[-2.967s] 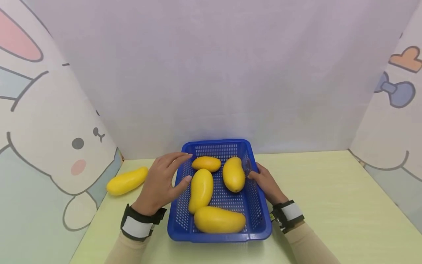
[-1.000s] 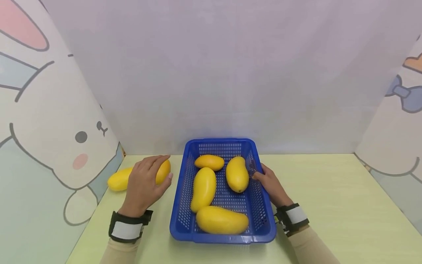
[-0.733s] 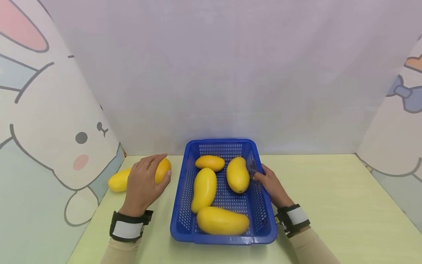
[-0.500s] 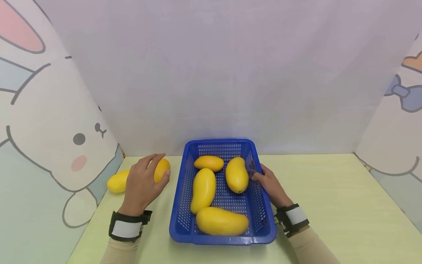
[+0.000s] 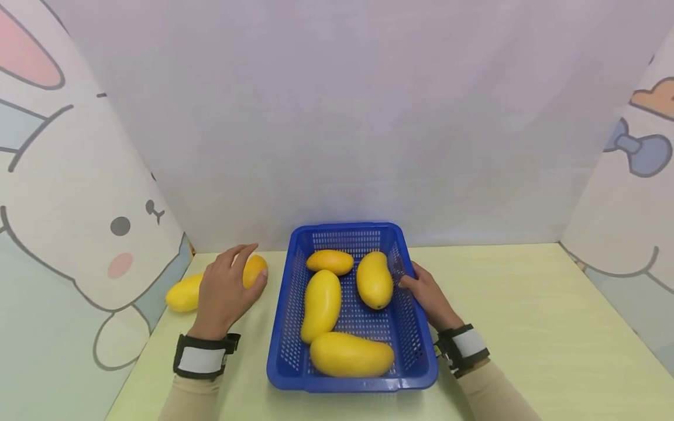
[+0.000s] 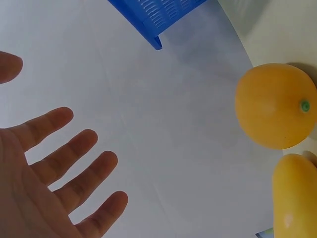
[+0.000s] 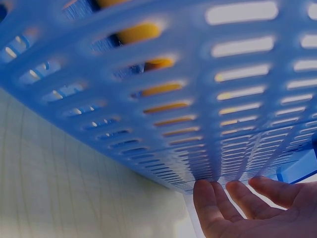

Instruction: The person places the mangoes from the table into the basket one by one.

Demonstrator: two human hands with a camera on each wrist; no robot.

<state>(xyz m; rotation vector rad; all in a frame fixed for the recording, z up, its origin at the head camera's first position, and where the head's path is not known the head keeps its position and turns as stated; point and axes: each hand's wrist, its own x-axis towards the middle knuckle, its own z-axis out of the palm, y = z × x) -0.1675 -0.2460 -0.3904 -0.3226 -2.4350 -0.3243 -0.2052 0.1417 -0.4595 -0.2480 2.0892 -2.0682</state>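
Observation:
My left hand hovers at the left, its fingers spread and loosely bent. In the head view it overlaps a round orange-coloured fruit; the left wrist view has this fruit, with a green stem spot, apart from the fingers. Beyond the hand, a yellow mango is partly hidden. A blue perforated plastic basket stands in the middle. My right hand grips its right side, thumb over the rim and fingers against the outer wall.
Inside the basket lie several mangoes: a large one in front, one at left, one at right and a small one at the back. A pale wall stands behind the light green table; rabbit-print panels flank both sides.
Since three seconds ago my left hand has moved left from the basket's edge, baring part of the round fruit. Lately it has hardly moved. My right hand keeps its hold on the basket.

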